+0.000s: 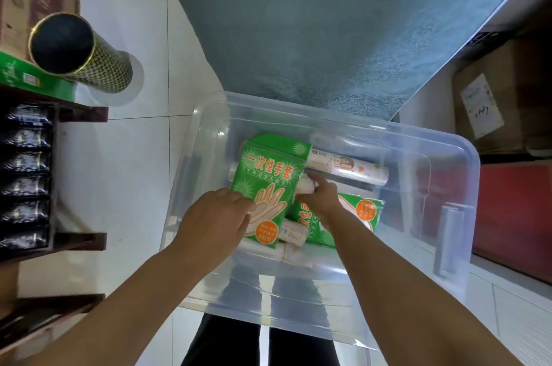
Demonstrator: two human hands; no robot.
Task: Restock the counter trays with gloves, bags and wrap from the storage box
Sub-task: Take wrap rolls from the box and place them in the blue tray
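Storage box [448,162], clear plastic, stands on the white tiled floor [134,141] with both hands inside it. Left hand [215,219]: fingers [243,204] are bent over the lower left edge of the green glove pack [268,177], with the fingertips on its printed face; the thumb is hidden. The pack lies tilted on other stock, its top end away from these fingers. Right hand [321,200]: fingers [324,186] are curled round a small white roll [304,185], just beside the right edge of the pack. A long white printed roll [349,168] lies across the box just beyond the right fingertips. A second green pack [361,210] lies under the right wrist. More white rolls [294,232] lie between the two hands, nearer the body than the fingers. A clear film roll [451,234] lies well to the right of the right fingers, along the box wall.
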